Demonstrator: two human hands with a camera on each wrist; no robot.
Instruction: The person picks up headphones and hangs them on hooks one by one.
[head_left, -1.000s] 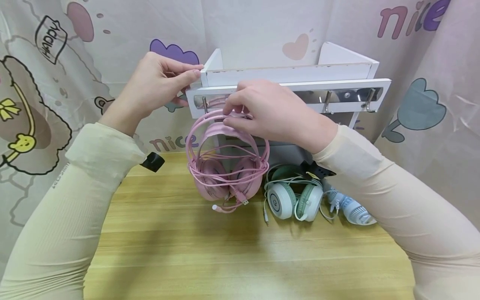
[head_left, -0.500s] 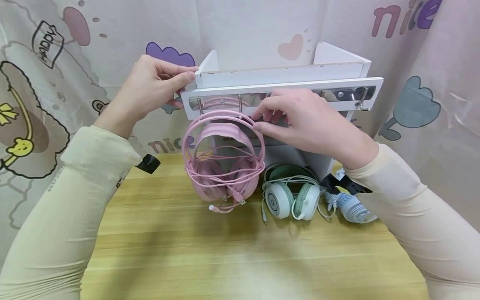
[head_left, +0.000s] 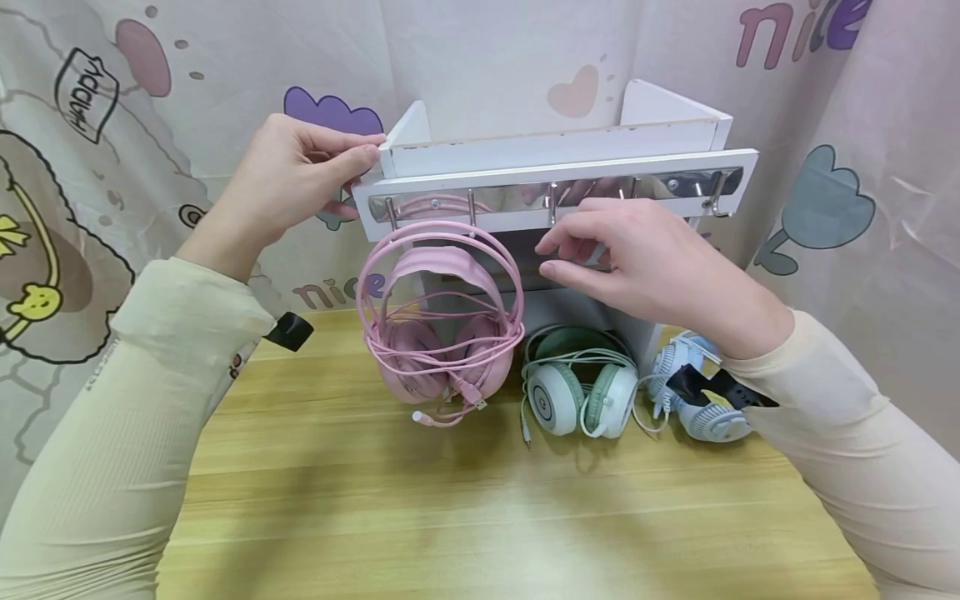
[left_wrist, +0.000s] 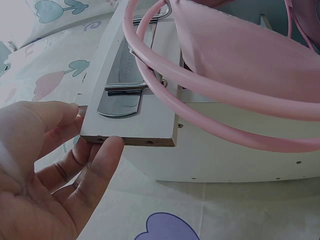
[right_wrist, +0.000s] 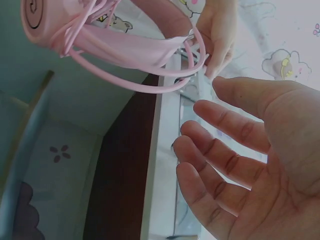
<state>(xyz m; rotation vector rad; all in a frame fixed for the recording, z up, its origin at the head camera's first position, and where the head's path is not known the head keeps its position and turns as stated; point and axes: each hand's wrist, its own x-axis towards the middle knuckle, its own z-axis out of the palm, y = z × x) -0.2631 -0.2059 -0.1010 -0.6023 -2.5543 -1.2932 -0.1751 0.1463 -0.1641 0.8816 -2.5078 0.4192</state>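
Note:
A pink headset (head_left: 444, 260), its cable wound round the ear cups, hangs by its band from hooks at the left of a white hook rack (head_left: 555, 152). At the rack's left end, my left hand (head_left: 288, 183) grips the corner with thumb and fingers; the left wrist view shows fingertips at the end of the board (left_wrist: 155, 122). To the right of the headset, my right hand (head_left: 637, 250) is held in front of the rack with bent, relaxed fingers and an unfilled palm. In the right wrist view its fingers (right_wrist: 192, 177) are apart from the pink band.
White-and-green headphones (head_left: 555, 400) lie on the wooden table (head_left: 450, 517) below the rack. Right of them is a light blue headset (head_left: 712, 422), partly behind the right wrist strap. More metal hooks (head_left: 717, 193) line the rack. A printed curtain (head_left: 480, 67) hangs behind.
My right hand has let go of the pink headset's band and moved right and slightly down. The headset stays hanging. My left hand keeps its hold on the rack corner.

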